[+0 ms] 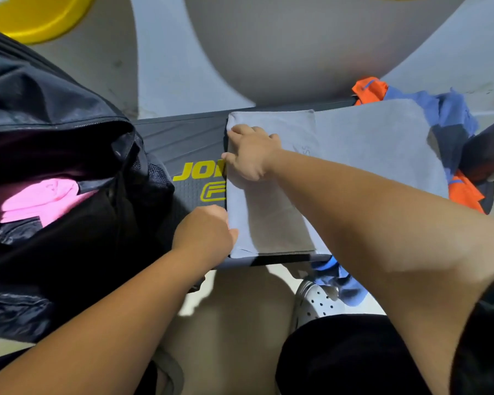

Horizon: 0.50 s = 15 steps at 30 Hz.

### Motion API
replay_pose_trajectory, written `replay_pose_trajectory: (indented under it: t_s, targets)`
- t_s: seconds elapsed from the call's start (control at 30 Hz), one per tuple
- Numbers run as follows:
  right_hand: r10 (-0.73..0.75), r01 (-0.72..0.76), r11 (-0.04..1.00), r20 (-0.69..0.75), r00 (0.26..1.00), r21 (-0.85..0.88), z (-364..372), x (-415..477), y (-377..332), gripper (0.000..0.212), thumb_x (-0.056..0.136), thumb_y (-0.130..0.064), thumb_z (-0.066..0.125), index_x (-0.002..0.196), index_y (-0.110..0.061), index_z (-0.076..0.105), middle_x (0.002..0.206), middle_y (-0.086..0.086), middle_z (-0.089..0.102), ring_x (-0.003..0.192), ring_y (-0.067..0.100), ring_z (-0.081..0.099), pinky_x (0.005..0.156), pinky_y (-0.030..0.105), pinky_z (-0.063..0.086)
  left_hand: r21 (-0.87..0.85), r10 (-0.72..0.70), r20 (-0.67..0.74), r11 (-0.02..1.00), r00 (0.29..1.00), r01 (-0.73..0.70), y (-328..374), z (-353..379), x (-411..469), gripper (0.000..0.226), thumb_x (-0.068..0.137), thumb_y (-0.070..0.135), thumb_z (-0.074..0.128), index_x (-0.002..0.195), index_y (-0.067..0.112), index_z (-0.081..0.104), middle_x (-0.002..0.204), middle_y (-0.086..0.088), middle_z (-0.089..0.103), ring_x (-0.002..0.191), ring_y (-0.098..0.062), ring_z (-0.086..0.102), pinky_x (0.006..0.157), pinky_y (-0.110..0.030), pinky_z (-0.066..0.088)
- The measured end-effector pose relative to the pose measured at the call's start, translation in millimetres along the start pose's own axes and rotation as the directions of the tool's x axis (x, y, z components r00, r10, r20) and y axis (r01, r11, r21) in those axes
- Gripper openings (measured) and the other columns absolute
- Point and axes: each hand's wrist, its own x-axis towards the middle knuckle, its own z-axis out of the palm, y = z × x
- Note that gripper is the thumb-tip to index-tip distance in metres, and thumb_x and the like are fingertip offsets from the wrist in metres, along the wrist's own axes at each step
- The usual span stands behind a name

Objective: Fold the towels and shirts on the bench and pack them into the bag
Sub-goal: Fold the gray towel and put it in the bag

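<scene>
The right hand (pixel 251 152) is curling over the folded left edge of the towel (pixel 368 143); the left hand (pixel 206 232) is pinching its near corner. Lying on the bench (pixel 180 143) atop loose shirts (pixel 454 118), the fold is probably risking slipping open, or dragging them along, when lifted toward the bag (pixel 69 266).

Bold yellow letters printed on the black, textured, padded surface (pixel 183 143) read "JO". Part of a third letter follows before the word runs under the right hand (pixel 251 152) and the grey folded towel (pixel 268 218). Below them on the same surface stands a yellow outlined "F", and whatever comes after it is likewise covered by the towel's edge. A faint tone-on-tone mark on the towel, just beside the right wrist, is too small to read.
</scene>
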Motion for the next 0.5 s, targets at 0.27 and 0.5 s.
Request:
replay_pose_trajectory:
  t_s: [0.27,0.5]
  targets:
    - [-0.141,0.127,0.982,0.100,0.985,0.139,13,6,-58,0.071,0.100,-0.055,0.035,0.159,-0.024,0.008,0.166,-0.011,0.002,0.151,0.023,0.008,0.116,0.053,0.018,0.519,0.035,0.057,0.853,0.998,-0.060,-14,-27,-14,0.025,0.088,0.011,0.051,0.110,0.018,0.060,0.109,0.000,0.065,0.099,-0.025,0.067,0.065,-0.030,0.042]
    - [-0.148,0.146,0.973,-0.002,0.989,0.176,0,-3,-3,0.066,0.100,-0.050,0.042,0.157,-0.024,0.021,0.167,0.000,0.002,0.153,0.024,0.003,0.122,0.047,0.014,0.398,0.152,-0.013,0.908,0.988,-0.134,4,-28,-12,0.013,0.090,0.018,0.052,0.103,0.022,0.053,0.106,-0.001,0.060,0.100,-0.027,0.063,0.070,-0.030,0.041]
